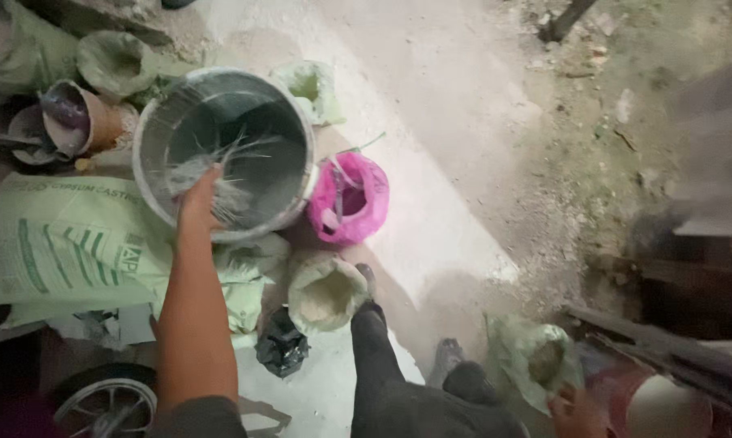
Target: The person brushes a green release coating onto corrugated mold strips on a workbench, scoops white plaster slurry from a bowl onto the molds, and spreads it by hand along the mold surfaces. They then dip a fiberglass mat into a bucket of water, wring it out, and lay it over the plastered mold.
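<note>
Left hand [197, 195] is reaching into the big grey bucket [224, 154], upper-left centre of frame, fingers curled round a tuft of pale fibres [220, 182] lying in wet grey mix. Looks mid-way: fibres are sitting in clumps, not blended in yet. Right hand [575, 410], bottom right, is gripping the edge of a green bag [536, 357]; exact finger spread can't tell, partly cut off. Around the bucket: pink bag [350, 199] just right of it, open sack of powder [325, 296] below, printed green sack [66, 243] at left, black bag [281, 349] lower centre. Bags are crowding the bucket.
</note>
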